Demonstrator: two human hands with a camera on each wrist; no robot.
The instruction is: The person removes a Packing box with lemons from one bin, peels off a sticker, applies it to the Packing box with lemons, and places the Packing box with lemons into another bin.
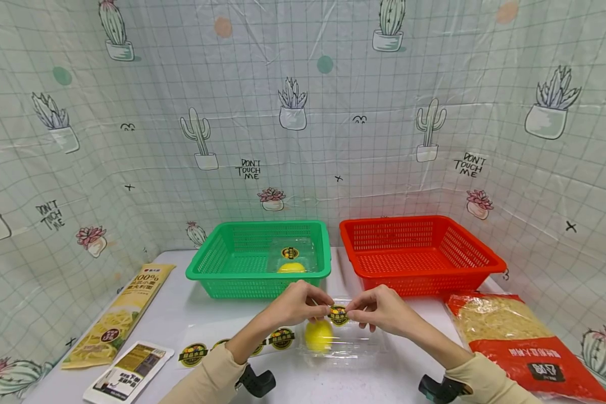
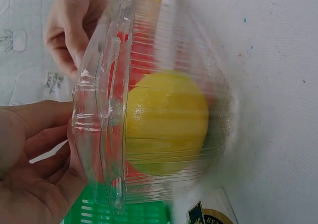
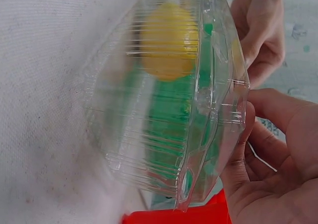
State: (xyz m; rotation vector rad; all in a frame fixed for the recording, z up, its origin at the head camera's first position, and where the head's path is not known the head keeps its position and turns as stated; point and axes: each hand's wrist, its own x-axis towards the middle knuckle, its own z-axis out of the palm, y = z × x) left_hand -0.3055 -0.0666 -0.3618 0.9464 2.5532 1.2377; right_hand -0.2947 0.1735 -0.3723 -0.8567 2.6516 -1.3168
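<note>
A clear plastic clamshell box lies closed on the table with a round yellow fruit in its left half. Above its lid is a round black-and-gold label sticker. My left hand pinches the sticker's left edge between thumb and forefinger. On the opposite edge, my right hand pinches it the same way. From the side, the left wrist view shows the fruit through the ribbed wall, with fingertips at the lid. Whether the sticker touches the lid is hard to tell.
Behind stand a green basket, holding a labelled clear box with yellow fruit, and a red basket. A sticker sheet lies left. Further out are a noodle packet, a white pouch and a red pasta bag.
</note>
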